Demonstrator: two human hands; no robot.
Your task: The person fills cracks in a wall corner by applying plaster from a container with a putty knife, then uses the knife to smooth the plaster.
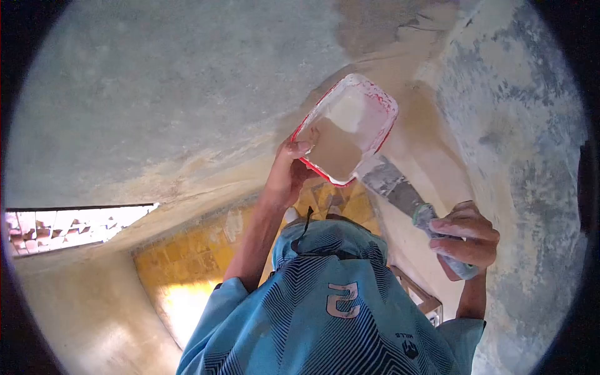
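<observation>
We see the left hand [289,170] raised in front of a grey plastered surface [175,94], its fingers clenched on the near edge of a red tray [382,103], thumb hooked over the rim. The tray is held in the air, tilted, with pale putty [334,153] lying in its lower half. The right hand [465,240] is closed around the handle of a putty knife [400,190], whose smeared blade reaches up to the tray's lower corner. Below both arms we see a blue patterned shirt [331,319], and yellow tiles [187,250] show beyond the left forearm
</observation>
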